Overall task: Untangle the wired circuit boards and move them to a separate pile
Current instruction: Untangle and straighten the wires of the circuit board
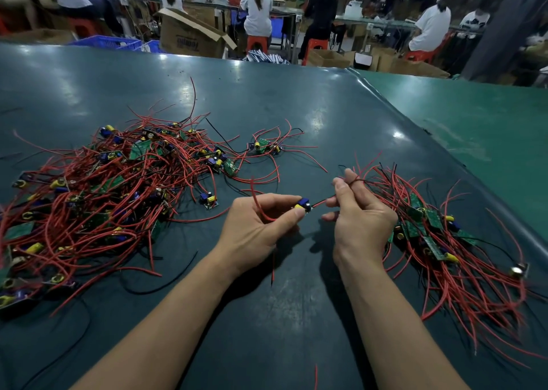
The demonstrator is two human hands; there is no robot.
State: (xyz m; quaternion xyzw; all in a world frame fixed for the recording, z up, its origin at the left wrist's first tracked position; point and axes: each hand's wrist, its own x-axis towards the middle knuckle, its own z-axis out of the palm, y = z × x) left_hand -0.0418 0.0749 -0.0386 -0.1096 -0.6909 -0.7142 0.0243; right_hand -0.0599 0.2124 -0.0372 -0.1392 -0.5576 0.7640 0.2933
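A big tangled pile of circuit boards with red and black wires covers the left of the dark green table. A second pile of boards with straighter wires lies at the right. My left hand pinches a small circuit board with blue and yellow parts, and a red wire loops through its fingers. My right hand pinches that board's wires between thumb and fingers, just right of the board. Both hands hover above the table between the two piles.
A few loose boards and another board lie apart from the left pile. A lighter green table adjoins at the right. Beyond the far edge, several seated people work at benches among cardboard boxes.
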